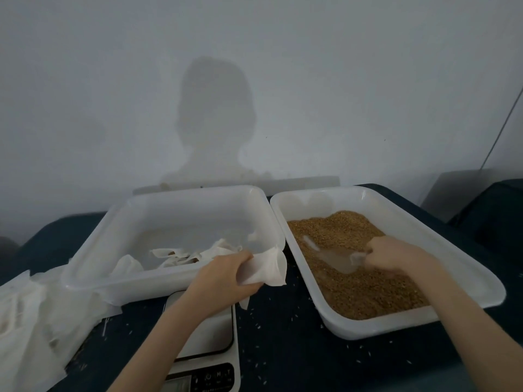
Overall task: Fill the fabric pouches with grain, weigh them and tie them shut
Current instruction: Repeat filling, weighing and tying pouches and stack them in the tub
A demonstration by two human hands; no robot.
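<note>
Two hands at work — the left hand (pixel 226 274) pinches a limp, light fabric pouch (pixel 267 267) below its open mouth, the right hand (pixel 392 254) closed round a clear scoop (pixel 331 254) in loose, spill-prone grain (pixel 353 281).

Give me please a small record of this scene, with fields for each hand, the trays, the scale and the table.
left hand: holds an empty white pouch, mouth open toward the grain tray
right hand: grips a clear scoop lying in the grain
right tray: white, partly filled with brown grain
left tray: white, holds a few pouches
scale: below the left forearm, nothing on its platform
table: dark, with spilled grains
</note>
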